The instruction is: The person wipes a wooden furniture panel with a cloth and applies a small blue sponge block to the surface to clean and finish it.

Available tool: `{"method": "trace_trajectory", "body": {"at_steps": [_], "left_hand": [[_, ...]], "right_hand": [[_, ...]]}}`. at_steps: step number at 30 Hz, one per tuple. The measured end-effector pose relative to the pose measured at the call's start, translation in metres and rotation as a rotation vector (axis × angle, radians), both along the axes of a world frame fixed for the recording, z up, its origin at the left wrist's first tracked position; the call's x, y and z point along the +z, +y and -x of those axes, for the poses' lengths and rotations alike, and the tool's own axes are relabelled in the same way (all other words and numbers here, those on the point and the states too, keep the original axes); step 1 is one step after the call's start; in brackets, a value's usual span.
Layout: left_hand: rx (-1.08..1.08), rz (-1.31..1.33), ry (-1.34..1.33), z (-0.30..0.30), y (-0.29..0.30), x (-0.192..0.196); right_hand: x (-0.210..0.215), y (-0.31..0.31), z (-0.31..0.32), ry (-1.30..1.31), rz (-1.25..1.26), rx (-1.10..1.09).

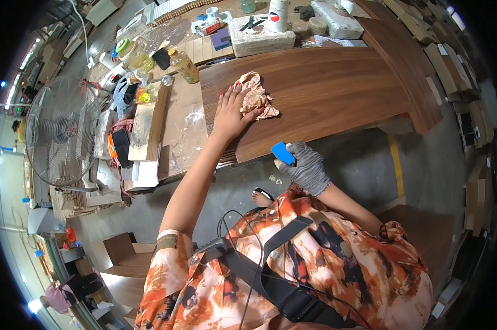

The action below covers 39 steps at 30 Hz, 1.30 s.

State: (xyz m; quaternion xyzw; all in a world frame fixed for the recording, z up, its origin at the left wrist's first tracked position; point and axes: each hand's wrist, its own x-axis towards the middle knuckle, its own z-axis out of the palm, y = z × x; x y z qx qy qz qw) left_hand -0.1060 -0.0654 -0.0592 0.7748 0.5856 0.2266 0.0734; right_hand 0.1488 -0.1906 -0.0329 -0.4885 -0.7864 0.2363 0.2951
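A brown wood-grain panel (pixel 325 82) lies on the workbench in front of me. My left hand (pixel 233 113) rests on its left part, fingers stretched out and apart. A crumpled, stained pinkish cloth (pixel 257 96) lies against that hand, between the thumb and forefinger and out to the right. In a grey knitted glove, my right hand (pixel 308 168) is closed round a small blue block (pixel 283 153). It is near the panel's front edge, apart from it. The underside of my left palm is hidden.
A wire fan (pixel 67 129) stands at the left. Bottles, including a yellowish one (pixel 184 66), a dark phone (pixel 121 147) and wooden blocks line the bench's left side. A white can (pixel 277 15) stands on a wrapped block (pixel 262 41) behind the panel.
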Motion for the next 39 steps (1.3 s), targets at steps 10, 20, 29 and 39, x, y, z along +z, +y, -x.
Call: {"method": "trace_trajectory", "body": {"at_steps": [10, 20, 29, 39], "left_hand": [[-0.026, -0.029, -0.022, 0.001, 0.003, -0.003], [0.203, 0.131, 0.059, -0.035, -0.003, 0.011], [0.27, 0.074, 0.038, -0.069, -0.023, 0.018], [0.253, 0.066, -0.004, -0.073, -0.027, 0.025]], "right_hand": [[-0.017, 0.007, -0.029, 0.151, -0.119, -0.114], [-0.015, 0.016, -0.086, 0.166, -0.139, -0.271], [-0.016, 0.041, -0.19, 0.223, -0.23, -0.574], [-0.003, 0.024, -0.189, 0.146, -0.104, -0.504]]}}
